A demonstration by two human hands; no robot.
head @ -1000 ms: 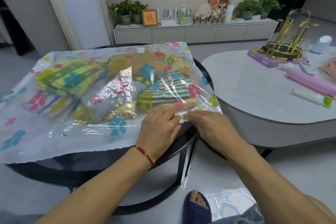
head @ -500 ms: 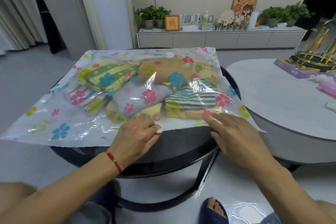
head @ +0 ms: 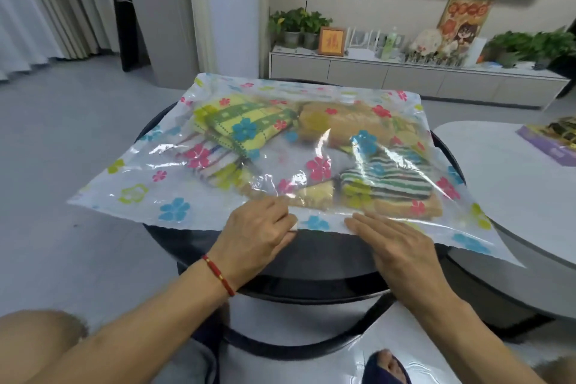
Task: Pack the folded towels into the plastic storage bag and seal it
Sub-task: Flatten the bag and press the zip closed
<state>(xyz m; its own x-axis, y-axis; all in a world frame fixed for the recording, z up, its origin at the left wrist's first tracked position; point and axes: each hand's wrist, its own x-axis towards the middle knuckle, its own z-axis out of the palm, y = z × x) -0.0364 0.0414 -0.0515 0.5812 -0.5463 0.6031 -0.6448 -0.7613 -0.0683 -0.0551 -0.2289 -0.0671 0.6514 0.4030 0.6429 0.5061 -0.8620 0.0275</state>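
Beyond your fingers, the folded towels [head: 314, 146] are already lying inside the plastic storage bag [head: 174, 193]. Your left hand [head: 258, 237] is pinching its near edge; your right hand [head: 392, 243] is pressing flat, fingers together. Sealing looks unfinished.

A round black tabletop [head: 311, 274] carries the flower-printed plastic storage bag [head: 193, 206] (its edges overhanging the rim).

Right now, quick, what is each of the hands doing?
Left hand: fingers curled, pinching the near edge of the clear flower-printed plastic storage bag around a small white piece.
Right hand: open, fingers straight, pressing flat on the bag's edge.
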